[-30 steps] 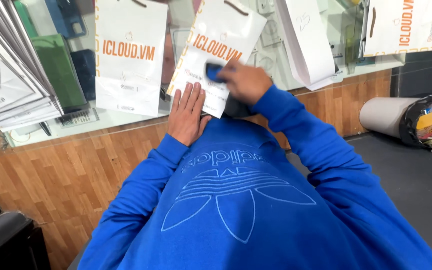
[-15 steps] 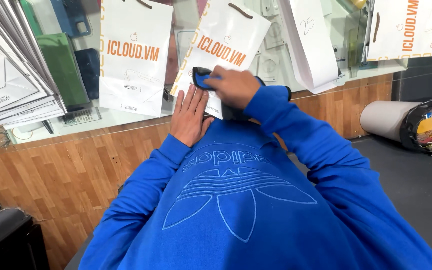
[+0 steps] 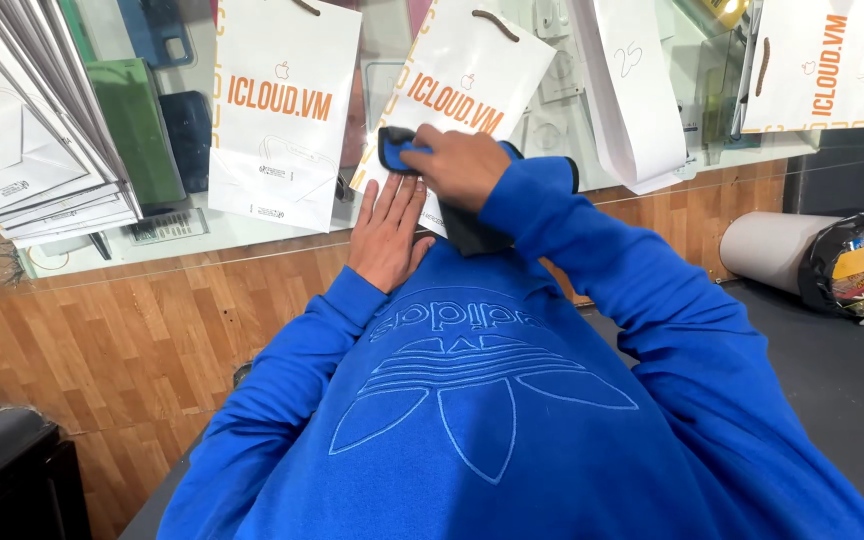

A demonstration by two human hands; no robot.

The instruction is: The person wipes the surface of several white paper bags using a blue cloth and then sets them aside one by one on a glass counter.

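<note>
Right hand (image 3: 462, 165) slid blue cloth (image 3: 392, 150) leftward; left hand (image 3: 387, 235) flat.

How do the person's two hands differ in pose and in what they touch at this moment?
The left hand lies flat and open, fingers stretched out, pressing on the white paper bag; the right hand is curled and grips a dark blue cloth. The left hand holds nothing, while the right hand has the cloth against the bag. Both rest on the same bag and come out of blue sleeves.

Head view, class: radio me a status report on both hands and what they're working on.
Left hand flat, open on glass counter. Right hand gripping blue cloth, pressed to white paper bag. Dark object under right wrist, unclear. Nothing blocking.
</note>
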